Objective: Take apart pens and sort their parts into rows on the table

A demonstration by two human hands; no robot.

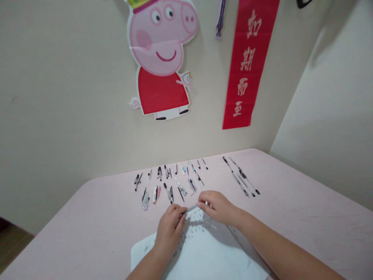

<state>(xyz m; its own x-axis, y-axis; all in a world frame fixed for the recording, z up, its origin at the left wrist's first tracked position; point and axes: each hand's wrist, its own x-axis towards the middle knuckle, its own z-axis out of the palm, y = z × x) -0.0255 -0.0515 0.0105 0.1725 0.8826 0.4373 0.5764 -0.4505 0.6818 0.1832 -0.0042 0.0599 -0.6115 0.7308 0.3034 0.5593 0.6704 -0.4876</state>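
Note:
My left hand (169,227) and my right hand (219,208) are close together above a white sheet of paper (204,252) with small dark marks on it. Both have curled fingers pinched on a thin clear pen part (190,210) that runs between them. The sheet lies on a pink table (291,217) near its front. Beyond my hands, several disassembled pen pieces (171,182) lie spread in rows. Three assembled dark pens (241,181) lie side by side at the right of them.
The table stands in a corner of cream walls. A cartoon pig cutout (163,58) and a red banner with gold characters (247,62) hang on the wall behind. Wood floor (11,241) shows at the lower left.

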